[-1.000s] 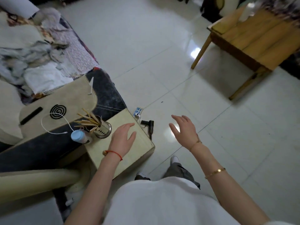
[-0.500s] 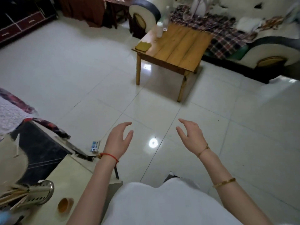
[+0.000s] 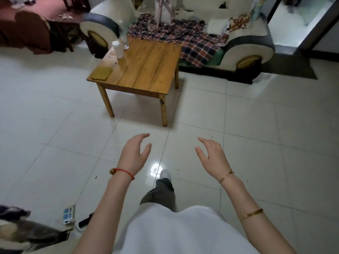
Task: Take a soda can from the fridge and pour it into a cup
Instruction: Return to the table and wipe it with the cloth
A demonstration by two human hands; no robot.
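My left hand (image 3: 134, 154) and my right hand (image 3: 212, 156) hover in front of me above the white tiled floor, fingers loosely spread, holding nothing. Neither a soda can nor a fridge is in view. A small clear glass (image 3: 126, 46) stands at the far left corner of the low wooden table (image 3: 146, 70) ahead, beside a white bottle (image 3: 117, 49) and a tall clear bottle (image 3: 122, 33).
A yellow pad (image 3: 101, 72) lies on the table's near left corner. A sofa (image 3: 238, 43) with a plaid cloth stands behind the table. A power strip (image 3: 68, 214) and cable lie on the floor at lower left. A doorway opens at the top right.
The view has swung away from the side stand with its utensil holder toward the wooden table and sofa, which are closer now. My left hand left the stand's top; both hands stay empty.
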